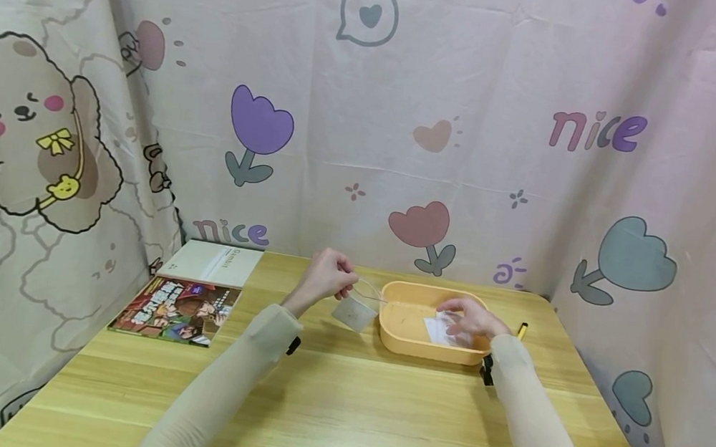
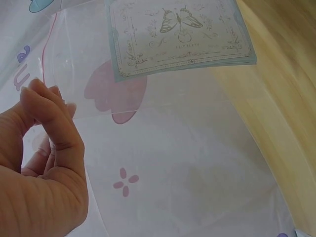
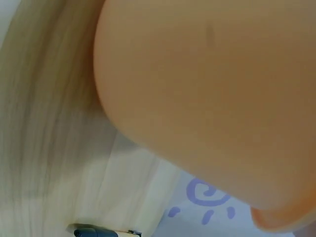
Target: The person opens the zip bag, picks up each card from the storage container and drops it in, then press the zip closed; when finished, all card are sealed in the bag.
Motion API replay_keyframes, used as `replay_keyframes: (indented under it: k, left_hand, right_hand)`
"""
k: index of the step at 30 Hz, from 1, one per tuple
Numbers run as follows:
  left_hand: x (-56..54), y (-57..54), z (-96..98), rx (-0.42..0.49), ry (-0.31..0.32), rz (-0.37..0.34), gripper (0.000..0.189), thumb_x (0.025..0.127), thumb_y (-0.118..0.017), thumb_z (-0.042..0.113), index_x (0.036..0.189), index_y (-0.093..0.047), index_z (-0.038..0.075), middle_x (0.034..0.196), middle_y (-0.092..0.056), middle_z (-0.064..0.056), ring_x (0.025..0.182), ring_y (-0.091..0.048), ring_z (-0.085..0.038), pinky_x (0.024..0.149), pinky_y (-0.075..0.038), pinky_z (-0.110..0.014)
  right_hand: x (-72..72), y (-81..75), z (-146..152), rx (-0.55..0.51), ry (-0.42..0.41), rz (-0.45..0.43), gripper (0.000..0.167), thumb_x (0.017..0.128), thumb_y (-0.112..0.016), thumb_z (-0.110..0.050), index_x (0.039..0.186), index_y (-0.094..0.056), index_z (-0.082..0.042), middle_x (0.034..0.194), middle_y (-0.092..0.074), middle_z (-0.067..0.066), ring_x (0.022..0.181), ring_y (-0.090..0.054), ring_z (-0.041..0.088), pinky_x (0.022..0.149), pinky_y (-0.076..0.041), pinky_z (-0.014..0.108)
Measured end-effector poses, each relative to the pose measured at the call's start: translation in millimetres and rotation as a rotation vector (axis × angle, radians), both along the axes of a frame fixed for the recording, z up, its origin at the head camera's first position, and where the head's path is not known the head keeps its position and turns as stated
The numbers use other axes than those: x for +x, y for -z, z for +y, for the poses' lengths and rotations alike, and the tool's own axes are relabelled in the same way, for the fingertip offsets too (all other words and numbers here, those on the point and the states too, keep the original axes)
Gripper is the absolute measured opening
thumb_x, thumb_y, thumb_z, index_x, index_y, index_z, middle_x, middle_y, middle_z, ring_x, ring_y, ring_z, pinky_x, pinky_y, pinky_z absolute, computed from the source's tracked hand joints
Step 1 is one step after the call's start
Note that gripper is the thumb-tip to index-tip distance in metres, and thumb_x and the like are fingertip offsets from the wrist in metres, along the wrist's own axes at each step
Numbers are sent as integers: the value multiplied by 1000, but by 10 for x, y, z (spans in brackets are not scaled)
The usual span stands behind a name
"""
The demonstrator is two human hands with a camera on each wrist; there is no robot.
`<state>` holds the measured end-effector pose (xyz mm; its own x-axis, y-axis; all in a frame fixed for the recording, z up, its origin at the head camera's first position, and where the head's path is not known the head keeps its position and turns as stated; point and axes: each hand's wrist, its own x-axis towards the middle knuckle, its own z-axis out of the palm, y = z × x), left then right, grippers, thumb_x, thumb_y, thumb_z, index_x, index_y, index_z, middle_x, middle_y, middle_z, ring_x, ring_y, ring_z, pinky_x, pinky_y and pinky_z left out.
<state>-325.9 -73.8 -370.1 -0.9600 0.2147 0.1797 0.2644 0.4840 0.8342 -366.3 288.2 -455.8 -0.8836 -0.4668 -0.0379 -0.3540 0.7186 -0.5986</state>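
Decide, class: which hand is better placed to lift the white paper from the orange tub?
Probably the right hand: it reaches into the tub, just by the paper. The left hand is outside the tub and already pinches a clear bag.

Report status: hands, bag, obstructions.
Left hand pinching clear bag, card inside. Right hand in orange tray by white item, grip unclear. Tray rim close beside bag, possible snag.
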Motion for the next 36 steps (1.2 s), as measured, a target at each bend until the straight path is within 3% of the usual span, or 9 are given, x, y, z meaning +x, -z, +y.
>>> replay_keyframes:
  k: [2, 6, 9, 14, 29, 36]
  left_hand:
    - [2, -3, 0, 3, 1, -1, 10, 83, -65, 5, 78, -71, -1, 64, -68, -7, 48, -63, -16, 59, -61, -46]
    - [12, -14, 2, 0, 4, 4, 9, 83, -65, 5, 78, -70, 0, 64, -68, -7, 48, -63, -16, 53, -61, -39]
    - [13, -15, 3, 0, 5, 7, 9, 83, -65, 6, 76, -70, 1, 63, -68, -7, 48, -63, -16, 47, -58, -30]
    - [7, -10, 1, 7, 9, 6, 11, 83, -66, 6, 79, -71, -2, 62, -67, -7, 47, -62, -15, 46, -57, -29]
    - [24, -3, -1, 2, -1, 7, 10, 83, -66, 7, 76, -70, 3, 63, -68, -6, 48, -63, -16, 45, -56, -27]
    - [23, -6, -2, -6, -2, -4, 9, 83, -66, 7, 77, -70, 3, 64, -68, -7, 49, -63, -16, 46, -56, -28]
  right_hand:
    - [-7, 5, 1, 17, 7, -33, 60, 71, -78, 2, 128, -60, -1, 133, -59, 21, 128, -47, 45, 112, -26, 66]
    - [0, 15, -28, 42, 20, -77, 67, 67, -81, -1, 130, -59, -3, 137, -55, 21, 131, -43, 45, 114, -21, 68]
    - [8, 40, -40, 34, 44, -97, 69, 66, -81, 0, 131, -59, -4, 141, -52, 21, 131, -42, 44, 113, -23, 67]
    - [5, 94, -45, 8, 66, -121, 68, 64, -80, 2, 129, -61, -5, 148, -42, 22, 130, -39, 43, 111, -26, 65]
    - [-19, 145, -53, 59, 16, -23, 58, 67, -83, -6, 122, -65, -7, 135, -54, 24, 124, -47, 42, 109, -31, 65]
    - [4, 66, -30, 6, 11, -56, 66, 69, -82, -3, 130, -58, 0, 143, -48, 24, 134, -39, 47, 112, -22, 69]
